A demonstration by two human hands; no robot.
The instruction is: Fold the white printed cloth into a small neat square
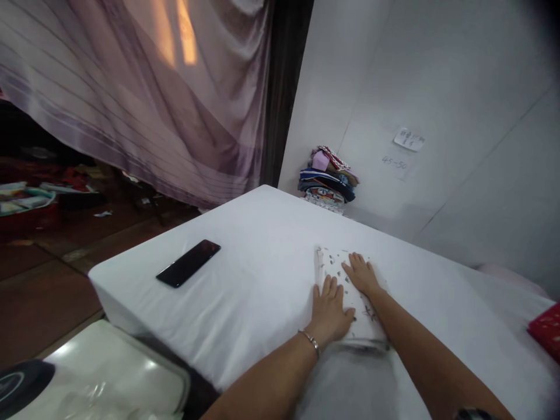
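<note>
A folded white cloth with small dark printed motifs [347,280] lies on the white-covered table [266,251]. My left hand [331,309], with a bracelet at the wrist, rests flat on the cloth's left side, fingers spread. Higher up on the same cloth, my right hand [361,273] presses down with its palm, fingers stretched out. Neither hand grips anything. The cloth's near edge shows several layers. Whether it is a garment or a sheet I cannot tell.
A black phone [189,263] lies at the table's left. Folded clothes [328,178] are stacked by the wall, below a paper note [409,140]. Something red [546,329] sits at the right edge. A pale appliance lid [118,367] stands at lower left; a curtain [175,105] hangs behind.
</note>
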